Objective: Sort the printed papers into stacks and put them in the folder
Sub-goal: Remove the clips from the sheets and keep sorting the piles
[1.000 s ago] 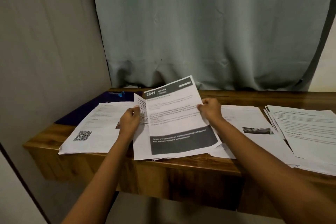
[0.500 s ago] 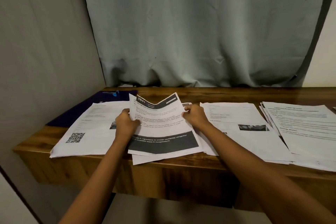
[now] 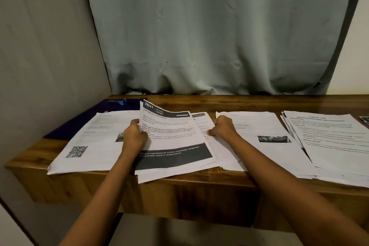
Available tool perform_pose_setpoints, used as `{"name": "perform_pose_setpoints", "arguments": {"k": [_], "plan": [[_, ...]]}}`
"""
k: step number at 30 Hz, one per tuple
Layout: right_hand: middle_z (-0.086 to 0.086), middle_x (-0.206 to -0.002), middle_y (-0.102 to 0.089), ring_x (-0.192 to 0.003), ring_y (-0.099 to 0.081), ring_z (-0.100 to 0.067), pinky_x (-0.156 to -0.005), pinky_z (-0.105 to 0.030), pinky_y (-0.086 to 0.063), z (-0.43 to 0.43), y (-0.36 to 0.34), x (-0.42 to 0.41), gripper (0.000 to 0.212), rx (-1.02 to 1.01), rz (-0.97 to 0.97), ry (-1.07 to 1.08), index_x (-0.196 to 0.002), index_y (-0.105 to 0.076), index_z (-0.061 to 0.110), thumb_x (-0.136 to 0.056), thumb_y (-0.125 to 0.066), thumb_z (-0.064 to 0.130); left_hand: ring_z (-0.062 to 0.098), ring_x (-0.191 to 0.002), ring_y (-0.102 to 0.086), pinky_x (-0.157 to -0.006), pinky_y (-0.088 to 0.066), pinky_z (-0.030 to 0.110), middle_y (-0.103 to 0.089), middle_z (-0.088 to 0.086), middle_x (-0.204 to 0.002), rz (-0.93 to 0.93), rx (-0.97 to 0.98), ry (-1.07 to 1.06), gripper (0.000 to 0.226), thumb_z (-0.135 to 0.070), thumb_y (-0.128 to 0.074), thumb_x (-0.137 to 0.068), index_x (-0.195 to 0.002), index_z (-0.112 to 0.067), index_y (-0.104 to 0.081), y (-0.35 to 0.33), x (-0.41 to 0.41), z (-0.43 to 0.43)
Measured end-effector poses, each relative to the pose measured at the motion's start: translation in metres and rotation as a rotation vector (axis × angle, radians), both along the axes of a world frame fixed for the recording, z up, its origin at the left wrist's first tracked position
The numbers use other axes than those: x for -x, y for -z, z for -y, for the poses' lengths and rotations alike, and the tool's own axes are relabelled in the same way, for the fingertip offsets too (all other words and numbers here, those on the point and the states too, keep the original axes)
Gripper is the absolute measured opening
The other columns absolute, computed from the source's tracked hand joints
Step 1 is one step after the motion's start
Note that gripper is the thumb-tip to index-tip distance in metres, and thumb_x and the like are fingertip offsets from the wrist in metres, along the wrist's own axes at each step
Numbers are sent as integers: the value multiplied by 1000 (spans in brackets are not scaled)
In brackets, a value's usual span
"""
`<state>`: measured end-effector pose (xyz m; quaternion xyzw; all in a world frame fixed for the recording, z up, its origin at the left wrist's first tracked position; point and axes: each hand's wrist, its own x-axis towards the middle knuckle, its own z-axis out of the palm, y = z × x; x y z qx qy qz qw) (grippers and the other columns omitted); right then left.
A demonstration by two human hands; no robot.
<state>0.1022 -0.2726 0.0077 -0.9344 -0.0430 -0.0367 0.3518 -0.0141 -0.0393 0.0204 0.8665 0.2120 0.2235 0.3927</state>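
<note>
On the desk [image 3: 259, 104], front centre, the 2641 sheet [image 3: 175, 138] is lying on top of the middle stack [image 3: 151, 178], with its top-left corner curling up. The left grip [image 3: 134, 136] is pinching that sheet's left edge. The right grip [image 3: 221, 129] is closing on the stack's edge just right of the sheet, thumb on top and fingers hidden under it.

Handling: the paper is looking light, thin and floppy, and it is buckling where held. Loose sheets are likely sliding on each other, so taking both side edges and squaring them seems safest.

Left of the 2641 sheet the QR stack [image 3: 95, 142] is lying flat. Right of it is the photo stack [image 3: 259, 150], and further right the text stack [image 3: 335, 140] is fanning out.

Container: the dark folder [image 3: 87, 120] is lying behind-left of the sheet, partly under the QR stack, with a blue clip [image 3: 119, 102] on it. Cannot tell what is inside. No papers look filed yet.
</note>
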Motion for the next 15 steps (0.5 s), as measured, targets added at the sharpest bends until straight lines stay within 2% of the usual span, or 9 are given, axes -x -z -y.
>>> {"name": "perform_pose_setpoints", "arguments": {"k": [4,11,15], "plan": [[-10,-94,-63,-93,-62,-28,-68,-29,-46,1,4,0,20,-72,47,65,-85,-58,6,-78,-76,9,37,-126,-48,-101,-40,45,-52,18,-137,12,26,21,46,-11,-56,-95,-138,-4,-41,4,-4,2],[-12,-95,-66,-93,-61,-27,-72,-29,-46,5,10,-10,1,-271,128,126,-83,-65,4,-84,-65,4,31,-126,-50,-100,-44,41,-53,13,-138,93,173,39,47,-9,-58,-93,-137,-8,-42,10,-12,4],[-10,-91,-66,-89,-60,-22,-75,-29,-48,3,10,-13,10,-426,169,134,-83,-67,4,-85,-58,2,30,-124,-51,-99,-44,40,-54,10,-137,153,234,43,44,-9,-57,-94,-136,-10,-42,16,-18,7]]}}
